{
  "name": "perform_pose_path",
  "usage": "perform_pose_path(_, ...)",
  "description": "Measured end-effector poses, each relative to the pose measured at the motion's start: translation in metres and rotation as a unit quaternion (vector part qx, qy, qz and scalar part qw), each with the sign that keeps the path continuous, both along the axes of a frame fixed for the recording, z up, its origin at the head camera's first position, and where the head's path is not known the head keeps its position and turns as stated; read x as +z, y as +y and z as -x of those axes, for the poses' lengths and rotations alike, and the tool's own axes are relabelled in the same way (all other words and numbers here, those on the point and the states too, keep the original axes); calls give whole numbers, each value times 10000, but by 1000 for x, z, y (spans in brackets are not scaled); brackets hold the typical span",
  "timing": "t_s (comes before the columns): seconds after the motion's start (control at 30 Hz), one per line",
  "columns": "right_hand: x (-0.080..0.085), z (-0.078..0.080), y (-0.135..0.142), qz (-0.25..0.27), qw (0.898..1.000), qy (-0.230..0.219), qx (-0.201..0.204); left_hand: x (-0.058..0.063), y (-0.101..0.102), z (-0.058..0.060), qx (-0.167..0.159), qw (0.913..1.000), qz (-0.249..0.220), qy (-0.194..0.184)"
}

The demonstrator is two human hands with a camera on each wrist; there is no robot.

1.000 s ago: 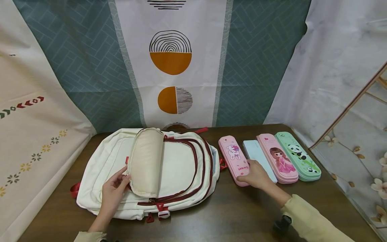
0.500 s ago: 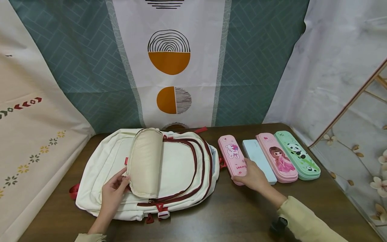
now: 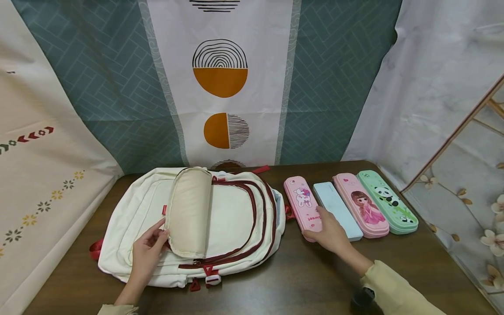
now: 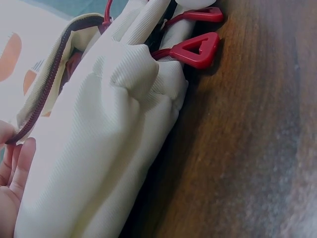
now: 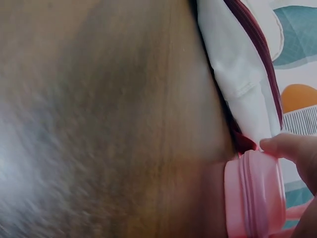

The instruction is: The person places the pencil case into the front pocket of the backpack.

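A white backpack (image 3: 232, 218) with dark red zips lies flat on the table. My left hand (image 3: 147, 251) pinches the zipped edge of its folded-back cream flap (image 3: 192, 212); the left wrist view shows thumb and fingertips at the dark zip (image 4: 47, 89). To the right of the backpack, a pink pencil case (image 3: 302, 202) with a bunny picture lies on the table. My right hand (image 3: 330, 229) grips its near end, thumb at the left and fingers along the right side. In the right wrist view the thumb touches the case's edge (image 5: 255, 193).
Beside the held case lie a light blue case (image 3: 338, 210), a pink pencil case with a girl (image 3: 362, 205) and a green panda pencil case (image 3: 387, 202). Red straps (image 3: 289, 213) stick out from the backpack. A patterned cloth (image 3: 220, 131) hangs behind the table (image 3: 275, 288).
My right hand has shifted slightly left and closed round the near end of the bunny pencil case. The light blue case has turned a little. My left hand has stayed at the flap.
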State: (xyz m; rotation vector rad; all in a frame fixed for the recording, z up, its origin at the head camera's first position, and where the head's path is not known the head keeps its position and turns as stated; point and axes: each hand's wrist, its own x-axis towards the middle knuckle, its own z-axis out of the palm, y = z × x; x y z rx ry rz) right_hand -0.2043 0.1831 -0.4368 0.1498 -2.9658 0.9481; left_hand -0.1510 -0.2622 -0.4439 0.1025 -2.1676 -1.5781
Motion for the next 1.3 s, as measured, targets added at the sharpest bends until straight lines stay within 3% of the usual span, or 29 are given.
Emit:
perform_pose_path(0.23,2,-3,4,472,9986,-75,-236,3,1,-1,32,10000,69,23)
perform_pose_path(0.37,9,-2,9,660,9970,-161,-375,8,2,-2,-33,9999,-14,-143)
perform_pose_path(0.63,38,2,16,583,9979,128,-250,19,-3,-1,-790,9910,-988,-438)
perform_pose_path(0.9,58,4,-3,569,9958,504,511,24,-5,-3,-1295,9732,-1752,-738)
perform_pose_path(1.07,64,10,-23,569,9911,476,1108,25,-6,-4,-1351,9718,-1777,-756)
perform_pose_path(1.3,74,17,-45,446,9790,23,1991,27,-4,-4,-1431,9722,-1771,-549)
